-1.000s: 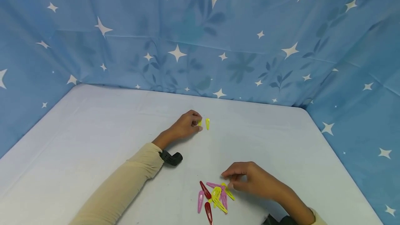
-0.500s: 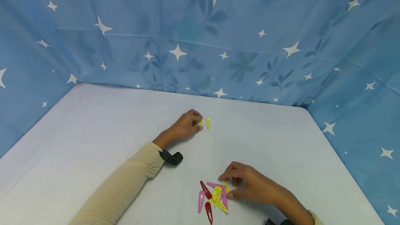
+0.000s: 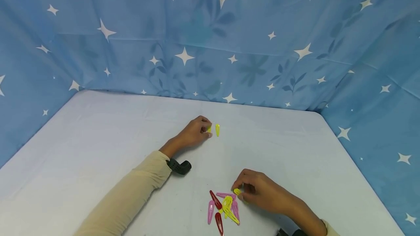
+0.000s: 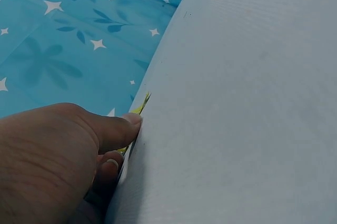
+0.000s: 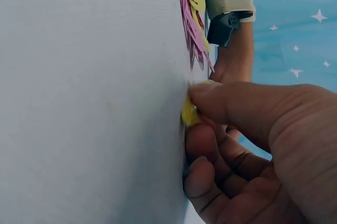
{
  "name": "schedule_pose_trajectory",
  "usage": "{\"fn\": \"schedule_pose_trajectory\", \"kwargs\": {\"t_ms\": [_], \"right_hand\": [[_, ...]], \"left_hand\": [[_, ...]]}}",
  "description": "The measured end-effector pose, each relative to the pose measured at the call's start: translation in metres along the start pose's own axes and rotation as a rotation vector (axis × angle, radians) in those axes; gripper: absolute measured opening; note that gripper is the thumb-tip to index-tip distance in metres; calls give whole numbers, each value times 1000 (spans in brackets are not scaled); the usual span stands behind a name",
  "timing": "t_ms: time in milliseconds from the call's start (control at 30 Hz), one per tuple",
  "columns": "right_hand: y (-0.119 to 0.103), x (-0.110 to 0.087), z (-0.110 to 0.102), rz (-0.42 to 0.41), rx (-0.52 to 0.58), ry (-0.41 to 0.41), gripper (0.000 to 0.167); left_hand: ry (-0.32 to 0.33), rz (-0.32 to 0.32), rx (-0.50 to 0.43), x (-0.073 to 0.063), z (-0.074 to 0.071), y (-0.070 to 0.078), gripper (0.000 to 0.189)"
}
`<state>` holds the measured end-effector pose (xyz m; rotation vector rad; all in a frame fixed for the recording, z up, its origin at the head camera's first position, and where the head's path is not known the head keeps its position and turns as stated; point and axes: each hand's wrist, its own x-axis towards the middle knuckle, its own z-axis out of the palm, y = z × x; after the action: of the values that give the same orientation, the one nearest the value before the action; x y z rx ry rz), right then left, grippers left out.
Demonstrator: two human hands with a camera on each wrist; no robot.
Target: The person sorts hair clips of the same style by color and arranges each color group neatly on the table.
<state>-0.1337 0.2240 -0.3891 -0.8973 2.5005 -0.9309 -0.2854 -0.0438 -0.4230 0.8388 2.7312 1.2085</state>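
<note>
Far out on the white table, my left hand (image 3: 195,131) pinches a small yellow snap hair clip (image 3: 209,129) between thumb and fingers. In the left wrist view that clip (image 4: 146,99) shows past the thumb, partly hidden. A second yellow clip (image 3: 217,130) lies just right of those fingertips. My right hand (image 3: 262,190) holds another yellow hair clip (image 3: 237,191) low at the table, beside the pile; in the right wrist view thumb and finger meet on this clip (image 5: 188,113). The pile has pink clips (image 3: 210,212), red clips (image 3: 218,223) and yellow clips (image 3: 231,214), some overlapping.
The white-covered table (image 3: 147,192) stands against a blue curtain (image 3: 197,28) with white stars. A black wrist strap (image 3: 179,166) is on my left arm, over a beige sleeve (image 3: 131,192).
My right hand has reached to the yellow clip at the pile's right side, closed thumb and fingers on it and shifted it slightly off the pink clips. The left hand has stayed in place.
</note>
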Motion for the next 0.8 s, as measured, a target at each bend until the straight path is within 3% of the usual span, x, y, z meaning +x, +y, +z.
{"fn": "schedule_pose_trajectory", "kwargs": {"t_ms": [500, 800], "right_hand": [[-2, 4, -1, 127, 59, 64, 12], [-4, 8, -6, 169, 24, 104, 12]], "left_hand": [[-1, -26, -10, 0, -1, -1, 43], [1, -21, -8, 0, 1, -1, 42]]}}
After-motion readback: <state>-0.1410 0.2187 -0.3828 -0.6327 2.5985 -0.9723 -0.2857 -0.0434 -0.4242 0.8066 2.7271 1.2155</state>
